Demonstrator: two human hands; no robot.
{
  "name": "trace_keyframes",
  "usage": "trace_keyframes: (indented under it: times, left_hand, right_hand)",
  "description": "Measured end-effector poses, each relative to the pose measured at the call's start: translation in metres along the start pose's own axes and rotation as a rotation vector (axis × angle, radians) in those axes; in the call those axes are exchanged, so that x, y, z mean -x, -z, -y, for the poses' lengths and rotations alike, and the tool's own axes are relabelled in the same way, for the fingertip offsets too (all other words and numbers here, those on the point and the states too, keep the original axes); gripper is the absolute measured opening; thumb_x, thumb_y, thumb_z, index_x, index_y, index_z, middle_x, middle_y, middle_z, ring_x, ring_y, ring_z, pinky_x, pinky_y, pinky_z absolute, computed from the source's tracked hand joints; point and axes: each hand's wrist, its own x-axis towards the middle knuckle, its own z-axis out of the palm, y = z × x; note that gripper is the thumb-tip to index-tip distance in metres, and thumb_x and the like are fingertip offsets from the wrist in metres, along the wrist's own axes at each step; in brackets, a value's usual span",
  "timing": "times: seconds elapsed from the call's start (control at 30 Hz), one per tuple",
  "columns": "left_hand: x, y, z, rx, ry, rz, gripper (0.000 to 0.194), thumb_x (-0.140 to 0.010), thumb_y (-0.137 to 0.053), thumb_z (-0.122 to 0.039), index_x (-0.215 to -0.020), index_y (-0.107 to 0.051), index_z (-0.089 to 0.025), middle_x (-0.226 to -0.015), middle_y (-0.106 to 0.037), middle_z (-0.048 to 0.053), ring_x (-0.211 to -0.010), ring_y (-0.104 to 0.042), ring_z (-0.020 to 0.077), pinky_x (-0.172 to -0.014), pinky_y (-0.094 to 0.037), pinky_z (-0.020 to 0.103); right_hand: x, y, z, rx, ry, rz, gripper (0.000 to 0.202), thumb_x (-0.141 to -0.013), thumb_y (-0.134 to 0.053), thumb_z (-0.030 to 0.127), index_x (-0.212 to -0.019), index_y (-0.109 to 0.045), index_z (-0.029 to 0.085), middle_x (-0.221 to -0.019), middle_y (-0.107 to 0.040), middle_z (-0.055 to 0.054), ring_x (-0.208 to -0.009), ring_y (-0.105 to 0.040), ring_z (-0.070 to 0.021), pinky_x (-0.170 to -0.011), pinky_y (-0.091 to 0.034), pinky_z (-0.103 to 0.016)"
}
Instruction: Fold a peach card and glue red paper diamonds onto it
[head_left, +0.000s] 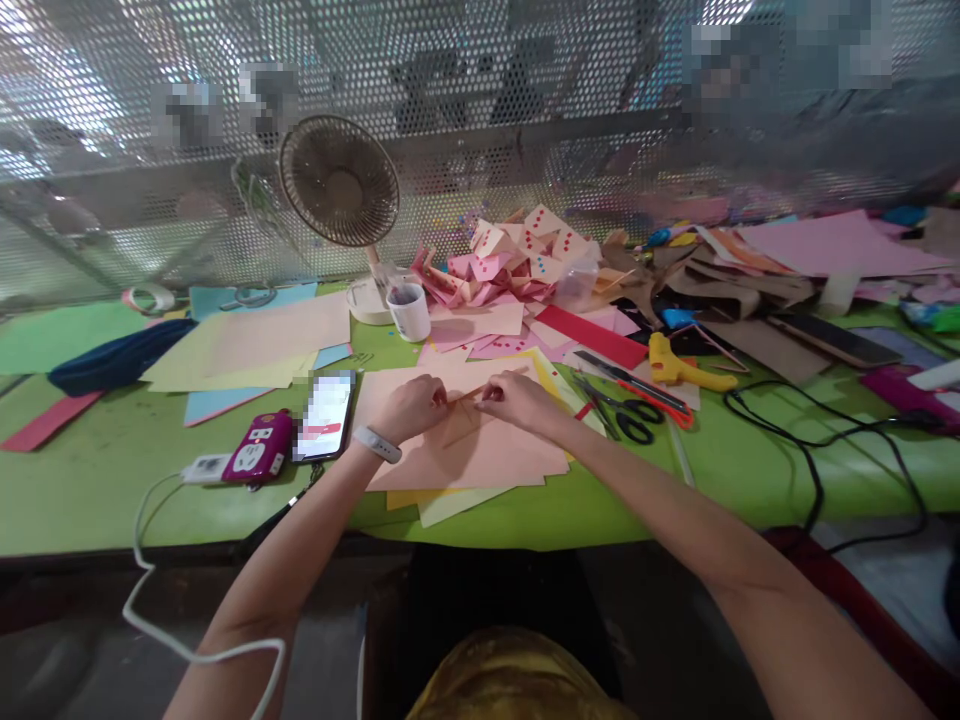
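Observation:
My left hand [411,408], with a white band at the wrist, pinches one side of a small folded piece of peach paper [460,428]. From the other side my right hand [519,400] grips it between thumb and fingertips. Both hands are just over a stack of peach paper sheets [491,465] on the green table [315,520]. The exact folds of the small piece are hard to make out. Beside the stack on the right lie black-handled scissors [636,420] and a red-and-black cutter knife [637,385].
A phone [325,415] and a purple power adapter [261,447] with a white cable lie left. Behind are a fan [341,185], a white cup [409,312] and a heap of pink paper pieces [517,255]. A yellow glue gun [679,368] and black cable [814,440] lie right.

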Motion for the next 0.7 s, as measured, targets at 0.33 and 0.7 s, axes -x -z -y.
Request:
trace_keyframes:
  times: [0.33, 0.7]
  left_hand:
    - [0.005, 0.009, 0.001, 0.398, 0.049, -0.027, 0.031, -0.080, -0.059, -0.042, -0.101, -0.058, -0.018, -0.082, -0.067, 0.005, -0.071, -0.061, 0.0193, -0.058, -0.039, 0.027]
    - [-0.007, 0.001, 0.003, 0.924, 0.033, 0.226, 0.031, -0.071, -0.072, -0.043, -0.082, -0.057, -0.019, -0.078, -0.068, 0.003, -0.069, -0.060, 0.0148, -0.061, -0.043, 0.026]
  right_hand:
    - [-0.004, 0.002, 0.004, -0.071, -0.031, -0.018, 0.018, -0.078, -0.070, 0.035, -0.073, -0.067, 0.018, -0.080, -0.071, -0.004, -0.071, -0.062, -0.0153, -0.060, -0.038, -0.024]
    - [0.002, 0.018, 0.012, 0.028, 0.109, -0.100, 0.017, -0.081, -0.068, 0.035, -0.076, -0.067, 0.019, -0.083, -0.068, -0.004, -0.074, -0.060, -0.0166, -0.063, -0.041, -0.027]
